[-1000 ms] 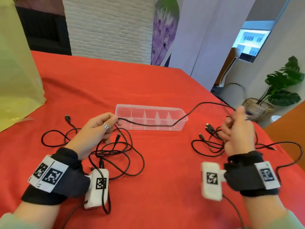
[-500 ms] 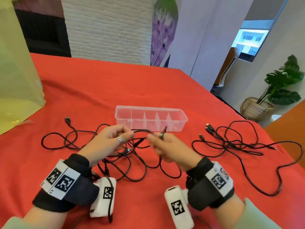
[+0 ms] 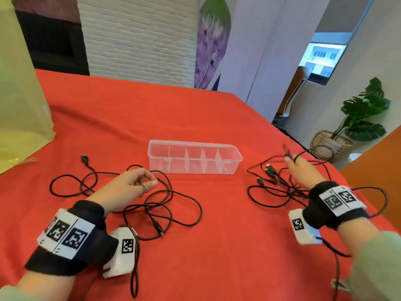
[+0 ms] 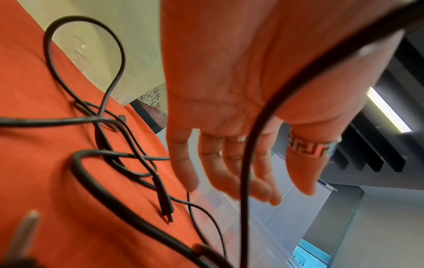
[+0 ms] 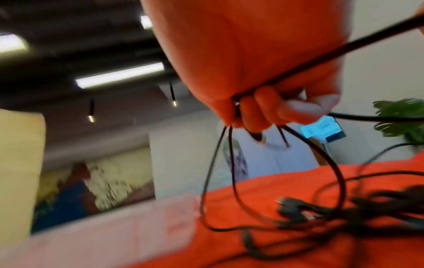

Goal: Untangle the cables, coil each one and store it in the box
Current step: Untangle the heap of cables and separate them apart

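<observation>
From the head view, the box (image 3: 194,157) stood with no cable in it (nothing was coiled yet); loose cables (image 3: 152,205) lay left of it and another heap (image 3: 280,185) right of it. In the left wrist view my left hand (image 4: 241,90) hung relaxed, holding nothing. In the right wrist view my right hand (image 5: 259,76) gripped several cable strands (image 5: 220,163).

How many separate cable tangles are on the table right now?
2. The left tangle lies beside the left hand; the right tangle lies under the right hand, which grips some of its strands. Overlaps may hide more.
</observation>
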